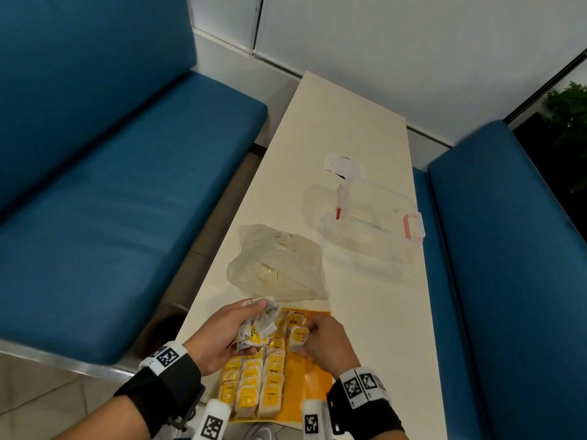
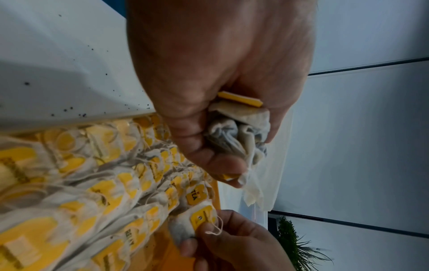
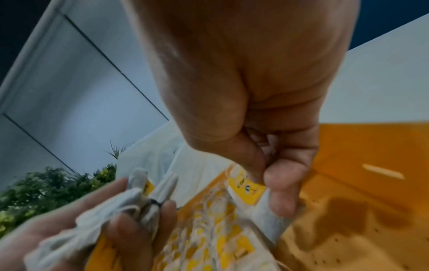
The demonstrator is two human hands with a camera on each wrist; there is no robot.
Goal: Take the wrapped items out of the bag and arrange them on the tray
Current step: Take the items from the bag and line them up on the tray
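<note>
- The white table (image 1: 346, 128) carries a crumpled clear plastic bag (image 1: 279, 265) near its left edge and a clear lidded container (image 1: 374, 223) by its right edge.
- The orange tray (image 1: 314, 385) lies at the table's near edge, with rows of tea bags (image 1: 254, 385) filling its left side; tags read "TEA" and "RELAX".
- The left hand (image 1: 219, 331), palm up above the tray's far left corner, has its fingers curled round a bunch of tea bags (image 1: 257, 325).
- The right hand (image 1: 324, 341), knuckles up, pinches a single tea bag (image 1: 298, 338) between thumb and fingers just beside the rows.
</note>
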